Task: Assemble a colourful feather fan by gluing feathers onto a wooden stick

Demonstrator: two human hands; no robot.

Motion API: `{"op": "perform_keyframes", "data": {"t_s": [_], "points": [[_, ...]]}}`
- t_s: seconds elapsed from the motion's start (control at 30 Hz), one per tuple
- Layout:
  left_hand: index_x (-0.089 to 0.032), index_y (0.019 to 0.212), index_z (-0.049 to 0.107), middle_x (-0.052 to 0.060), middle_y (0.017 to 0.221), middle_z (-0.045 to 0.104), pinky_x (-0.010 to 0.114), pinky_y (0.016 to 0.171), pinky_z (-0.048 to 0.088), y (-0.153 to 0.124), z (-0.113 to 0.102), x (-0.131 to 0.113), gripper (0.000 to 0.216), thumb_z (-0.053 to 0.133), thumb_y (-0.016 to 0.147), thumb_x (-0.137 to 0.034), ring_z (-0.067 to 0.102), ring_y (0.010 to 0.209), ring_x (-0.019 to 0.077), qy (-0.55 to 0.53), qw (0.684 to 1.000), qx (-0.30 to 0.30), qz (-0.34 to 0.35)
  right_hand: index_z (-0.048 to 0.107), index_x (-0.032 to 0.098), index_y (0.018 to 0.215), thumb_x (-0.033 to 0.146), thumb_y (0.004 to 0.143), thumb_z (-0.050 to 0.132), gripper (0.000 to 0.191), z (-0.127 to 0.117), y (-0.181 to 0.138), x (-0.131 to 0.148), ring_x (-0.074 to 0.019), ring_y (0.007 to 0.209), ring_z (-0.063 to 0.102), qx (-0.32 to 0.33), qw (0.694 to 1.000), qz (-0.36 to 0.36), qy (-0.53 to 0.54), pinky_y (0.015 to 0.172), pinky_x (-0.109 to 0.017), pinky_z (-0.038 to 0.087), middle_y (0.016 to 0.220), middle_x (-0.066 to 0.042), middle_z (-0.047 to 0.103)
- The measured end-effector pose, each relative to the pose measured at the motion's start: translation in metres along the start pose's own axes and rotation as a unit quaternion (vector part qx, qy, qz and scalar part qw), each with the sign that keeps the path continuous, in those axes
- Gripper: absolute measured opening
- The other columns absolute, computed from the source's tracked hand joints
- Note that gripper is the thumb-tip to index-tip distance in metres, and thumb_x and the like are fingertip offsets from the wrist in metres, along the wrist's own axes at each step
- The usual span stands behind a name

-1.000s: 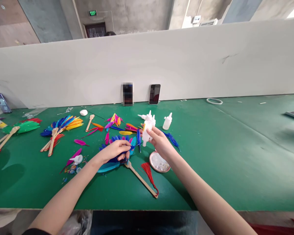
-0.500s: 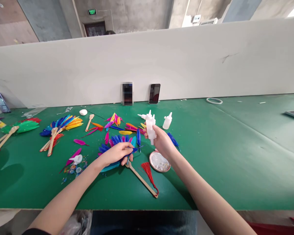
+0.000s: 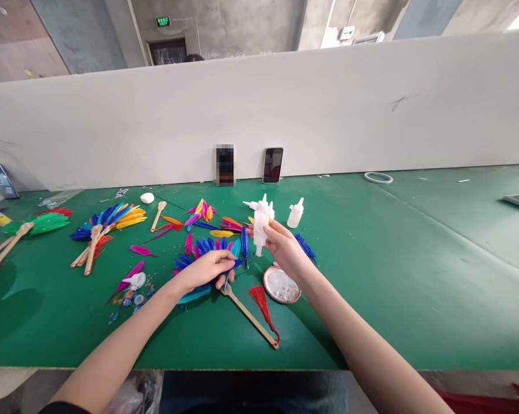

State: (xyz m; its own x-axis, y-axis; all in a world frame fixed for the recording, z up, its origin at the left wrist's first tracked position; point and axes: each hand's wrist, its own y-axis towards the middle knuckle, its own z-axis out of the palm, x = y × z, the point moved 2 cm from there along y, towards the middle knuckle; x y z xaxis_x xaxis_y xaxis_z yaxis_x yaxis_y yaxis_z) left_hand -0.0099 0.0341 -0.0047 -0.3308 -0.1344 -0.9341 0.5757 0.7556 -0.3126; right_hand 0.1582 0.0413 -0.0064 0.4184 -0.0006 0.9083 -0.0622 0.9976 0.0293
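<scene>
My left hand (image 3: 211,269) is closed in a pinch on a small blue feather (image 3: 237,263). It hovers over a fan of blue, magenta and turquoise feathers (image 3: 208,246), covering part of it. From beneath the fingers the fan's wooden handle (image 3: 251,317) runs toward the front right, a red tassel (image 3: 263,306) at its end. A translucent white squeeze bottle (image 3: 260,225) is gripped in my right hand (image 3: 284,246), its nozzle pointing down, right of the feather. Below that hand lies a round dish (image 3: 282,285) with clear and shiny bits.
More white bottles (image 3: 296,213) stand behind my right hand. Loose feathers (image 3: 225,233) lie around the fan. Finished-looking feather fans (image 3: 113,223) and a scatter of sequins (image 3: 132,296) are on the left. Two phones (image 3: 273,165) lean on the white partition (image 3: 328,115).
My right hand has moved slightly left with the bottle, bringing its nozzle closer to the blue feather. The feather's thin end now reaches less far right. My left hand has barely shifted.
</scene>
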Motion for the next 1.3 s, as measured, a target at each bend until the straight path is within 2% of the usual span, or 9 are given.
{"op": "perform_keyframes", "data": {"t_s": [0.17,0.47,0.67,0.87,1.0,1.3], "points": [[-0.015,0.075,0.047,-0.003,0.058,0.058,0.020,0.041,0.036,-0.0004,0.0005,0.0005,0.022,0.051,0.074,-0.036,0.038,0.031,0.0021,0.000,1.000,0.005,-0.001,0.057,0.024,0.085,0.034,0.066,0.062,0.022,-0.0004,-0.0006,0.0001,-0.0181,0.089,0.061,0.001,1.000,-0.016,0.001,0.078,-0.030,0.045,0.082,0.000,0.063],[-0.015,0.078,0.049,-0.003,0.060,0.058,0.020,0.041,0.034,0.0002,0.0002,0.0024,0.018,0.048,0.076,-0.032,0.039,0.031,0.0021,0.000,1.000,0.008,-0.001,0.061,0.021,0.082,0.035,0.062,0.065,0.025,0.0035,-0.0008,-0.0002,-0.0204,0.089,0.060,0.008,1.000,-0.020,0.000,0.080,-0.032,0.045,0.083,-0.003,0.066],[-0.015,0.078,0.048,-0.003,0.061,0.058,0.020,0.040,0.034,-0.0001,0.0010,0.0021,0.017,0.048,0.076,-0.032,0.039,0.031,0.0022,-0.009,1.000,0.002,0.003,0.059,0.022,0.089,0.033,0.062,0.066,0.030,0.0041,-0.0017,-0.0025,-0.0200,0.089,0.061,0.009,1.000,-0.026,-0.001,0.080,-0.033,0.045,0.091,-0.004,0.066],[-0.014,0.081,0.047,-0.004,0.059,0.058,0.020,0.040,0.035,0.0000,0.0012,0.0017,0.016,0.047,0.077,-0.030,0.039,0.030,0.0021,-0.014,1.000,-0.004,0.002,0.057,0.021,0.090,0.037,0.062,0.066,0.033,0.0038,-0.0023,-0.0018,-0.0201,0.088,0.061,0.008,0.999,-0.029,-0.019,0.080,-0.034,0.044,0.088,-0.004,0.066],[-0.014,0.078,0.046,-0.005,0.054,0.055,0.019,0.039,0.032,-0.0002,0.0016,0.0003,0.012,0.044,0.078,-0.026,0.038,0.029,0.0019,-0.010,1.000,-0.007,-0.004,0.057,0.023,0.087,0.037,0.063,0.065,0.029,0.0040,-0.0031,-0.0014,-0.0195,0.087,0.060,0.003,0.998,-0.050,-0.026,0.077,-0.032,0.044,0.087,-0.002,0.066],[-0.014,0.078,0.046,-0.007,0.053,0.054,0.019,0.042,0.033,-0.0012,0.0029,-0.0008,0.012,0.043,0.079,-0.026,0.035,0.028,0.0009,-0.005,1.000,0.008,-0.012,0.058,0.022,0.082,0.037,0.063,0.064,0.025,0.0052,-0.0053,-0.0018,-0.0196,0.085,0.060,-0.008,0.999,-0.036,-0.018,0.072,-0.030,0.044,0.082,-0.001,0.066]]}}
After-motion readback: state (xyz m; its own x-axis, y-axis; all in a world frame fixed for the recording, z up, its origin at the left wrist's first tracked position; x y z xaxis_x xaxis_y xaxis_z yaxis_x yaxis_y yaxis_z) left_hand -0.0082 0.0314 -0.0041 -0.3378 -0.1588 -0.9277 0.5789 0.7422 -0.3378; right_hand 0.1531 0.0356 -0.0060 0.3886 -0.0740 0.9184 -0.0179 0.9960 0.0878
